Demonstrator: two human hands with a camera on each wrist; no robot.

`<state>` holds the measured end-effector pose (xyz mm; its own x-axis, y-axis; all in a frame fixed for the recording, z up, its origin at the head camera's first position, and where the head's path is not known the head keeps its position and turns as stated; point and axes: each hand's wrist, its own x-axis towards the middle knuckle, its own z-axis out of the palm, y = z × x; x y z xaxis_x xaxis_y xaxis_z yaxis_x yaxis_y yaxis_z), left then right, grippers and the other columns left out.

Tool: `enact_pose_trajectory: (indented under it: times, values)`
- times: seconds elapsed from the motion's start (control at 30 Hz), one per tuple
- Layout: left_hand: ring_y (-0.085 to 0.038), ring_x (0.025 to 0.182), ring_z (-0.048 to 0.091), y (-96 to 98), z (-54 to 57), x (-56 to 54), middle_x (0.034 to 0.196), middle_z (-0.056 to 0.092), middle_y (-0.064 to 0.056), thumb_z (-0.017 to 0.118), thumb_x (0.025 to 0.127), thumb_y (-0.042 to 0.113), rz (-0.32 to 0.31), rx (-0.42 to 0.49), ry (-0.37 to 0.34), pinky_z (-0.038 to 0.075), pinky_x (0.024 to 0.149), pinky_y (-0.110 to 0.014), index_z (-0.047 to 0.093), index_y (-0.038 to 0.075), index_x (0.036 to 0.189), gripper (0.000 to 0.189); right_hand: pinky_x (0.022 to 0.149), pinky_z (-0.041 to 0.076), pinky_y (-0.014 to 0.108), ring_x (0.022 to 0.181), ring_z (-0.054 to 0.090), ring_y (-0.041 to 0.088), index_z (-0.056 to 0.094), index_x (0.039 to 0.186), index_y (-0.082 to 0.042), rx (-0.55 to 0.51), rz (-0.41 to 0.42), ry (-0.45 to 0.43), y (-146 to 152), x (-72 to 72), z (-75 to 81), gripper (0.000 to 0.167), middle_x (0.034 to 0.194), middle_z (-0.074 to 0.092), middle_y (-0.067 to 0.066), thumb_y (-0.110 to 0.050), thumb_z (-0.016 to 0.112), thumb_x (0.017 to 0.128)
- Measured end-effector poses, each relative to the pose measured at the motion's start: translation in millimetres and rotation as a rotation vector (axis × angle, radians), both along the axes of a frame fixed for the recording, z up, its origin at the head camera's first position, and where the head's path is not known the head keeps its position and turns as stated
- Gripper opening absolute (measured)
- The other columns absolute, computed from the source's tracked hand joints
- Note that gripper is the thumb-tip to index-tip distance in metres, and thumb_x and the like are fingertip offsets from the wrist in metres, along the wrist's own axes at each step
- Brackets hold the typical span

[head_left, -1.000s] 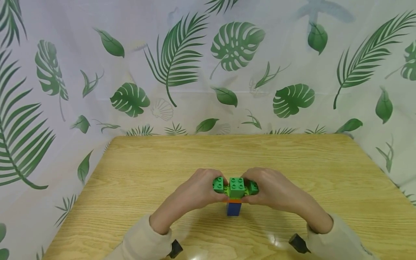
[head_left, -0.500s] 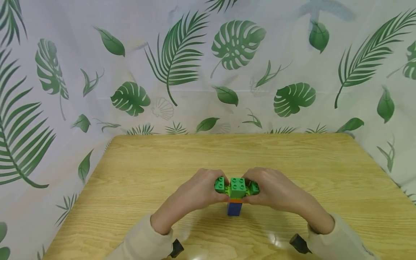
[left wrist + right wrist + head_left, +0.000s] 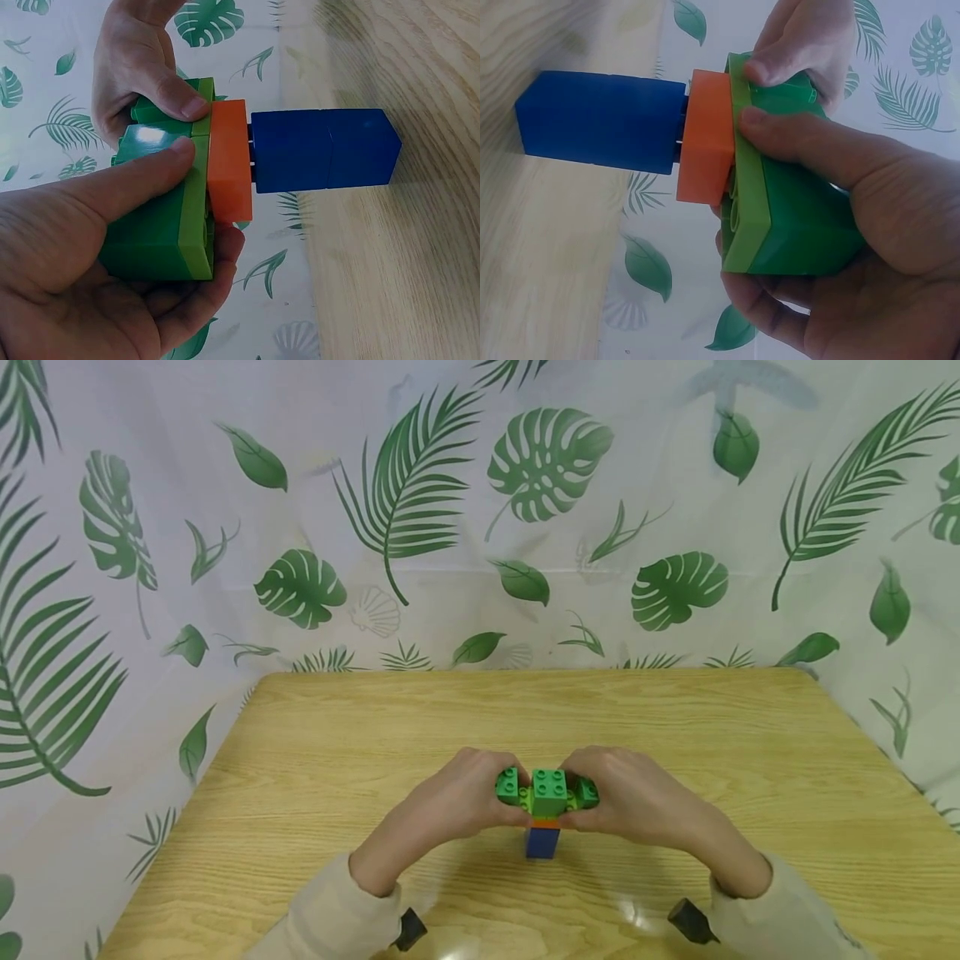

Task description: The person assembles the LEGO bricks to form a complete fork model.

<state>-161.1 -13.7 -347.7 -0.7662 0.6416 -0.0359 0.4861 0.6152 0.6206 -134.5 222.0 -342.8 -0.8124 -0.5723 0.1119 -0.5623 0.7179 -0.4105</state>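
Note:
A toy-brick build stands upright on the table in the head view, with both hands around its top. Its lower part is a column of blue bricks [image 3: 326,150], under an orange brick [image 3: 231,161]. Studs show in a thin gap between blue and orange. Above the orange lie light green pieces [image 3: 751,225], topped by darker green bricks [image 3: 549,783]. My left hand [image 3: 472,797] grips the left end of the green part, thumb on the near side and fingers beneath. My right hand [image 3: 626,795] grips the right end likewise. The palms hide the outer ends.
The wooden table [image 3: 360,727] spreads around the hands. Behind it hangs a white leaf-print sheet [image 3: 442,635], which also runs along the sides. A black piece [image 3: 410,930] sticks out by the left sleeve, and another black piece [image 3: 692,922] by the right sleeve.

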Motion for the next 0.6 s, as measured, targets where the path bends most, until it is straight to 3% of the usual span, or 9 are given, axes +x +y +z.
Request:
enact_pose_trajectory:
  times: [0.2,0.6]
  values:
    - [-0.008,0.081,0.059,2.1,-0.3,-1.0,0.100,0.071,-0.001,0.092,0.081,0.025,-0.015,0.025,-0.004,0.051,0.072,-0.023,0.074,0.008,0.108,0.037,0.061,0.046,0.023,0.071,0.051,0.003,0.072,0.101,-0.011,0.015,-0.006,-0.010,3.3,-0.5,2.3,0.031,0.088,0.063,-0.011,-0.027,0.090,0.082]
    - [-0.008,0.082,0.060,7.7,-1.8,-2.4,0.103,0.072,-0.002,0.088,0.085,0.021,0.011,0.001,-0.035,0.052,0.073,-0.023,0.074,0.009,0.109,0.030,0.060,0.046,0.023,0.071,0.051,0.002,0.072,0.100,-0.012,-0.001,0.003,-0.001,5.5,-0.3,1.0,0.030,0.088,0.063,-0.012,-0.026,0.091,0.081]
